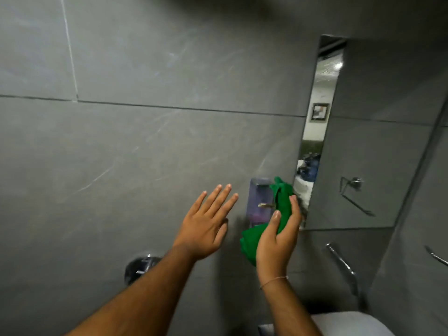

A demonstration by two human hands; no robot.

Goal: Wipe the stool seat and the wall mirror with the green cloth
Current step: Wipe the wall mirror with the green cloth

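My right hand [277, 241] grips the bunched green cloth [282, 202], which sticks out above and below the fingers. The cloth's upper end is near the lower left edge of the wall mirror [358, 146], a tall pane on the grey tiled wall at the right. My left hand [206, 221] is held flat beside it, fingers spread, holding nothing, in front of the wall. No stool is in view.
A purple soap dispenser [258, 202] hangs on the wall just behind the cloth. A chrome tap [344, 265] and a white basin rim [351, 321] are at the lower right. A round chrome fitting [140, 265] sits low on the wall. The mirror reflects a towel holder [354, 187].
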